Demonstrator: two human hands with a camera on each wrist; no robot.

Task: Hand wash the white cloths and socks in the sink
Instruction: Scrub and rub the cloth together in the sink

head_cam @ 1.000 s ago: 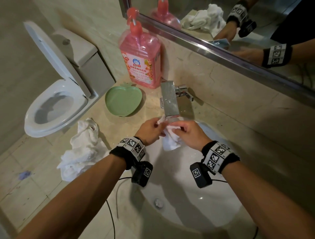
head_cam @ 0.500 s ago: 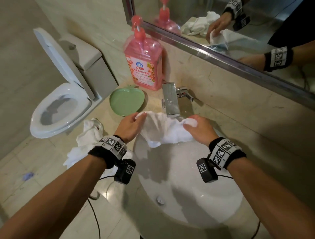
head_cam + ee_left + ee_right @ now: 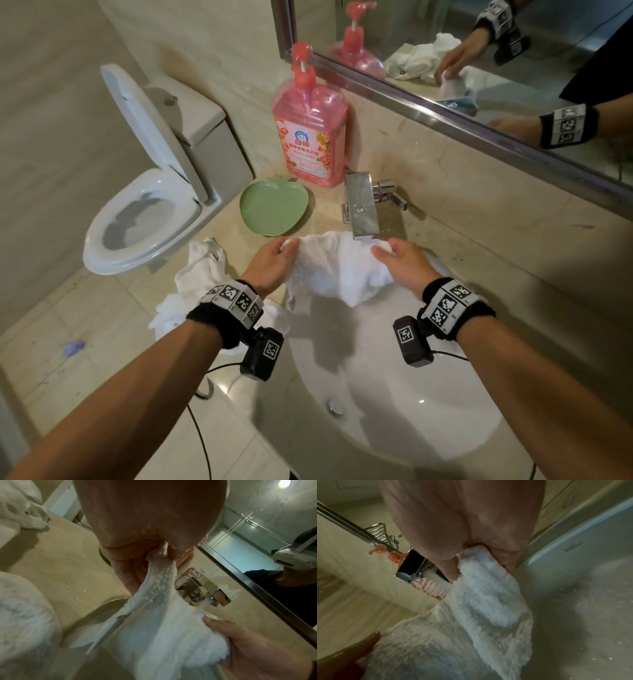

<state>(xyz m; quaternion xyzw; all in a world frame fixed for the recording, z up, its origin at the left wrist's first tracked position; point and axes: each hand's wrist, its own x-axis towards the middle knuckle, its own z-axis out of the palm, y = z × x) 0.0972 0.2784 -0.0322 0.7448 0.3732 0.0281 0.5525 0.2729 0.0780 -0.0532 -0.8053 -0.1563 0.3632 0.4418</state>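
Now: white cloth (image 3: 337,270) stretched between both hands over the sink (image 3: 394,404), just under the faucet (image 3: 361,209), water running onto it in the left wrist view. Left hand (image 3: 274,265) pinching one corner, right hand (image 3: 402,263) gripping the other, fingers curled into the fabric. More white cloths (image 3: 202,274) piled on the counter (image 3: 318,212) beside the left wrist. Behind, pink pump bottle (image 3: 308,137), label reading 白猫, smaller print too fine to read. Green apple-shaped dish (image 3: 274,209) beside it. Faint maker's mark on the white rim in the right wrist view, illegible.
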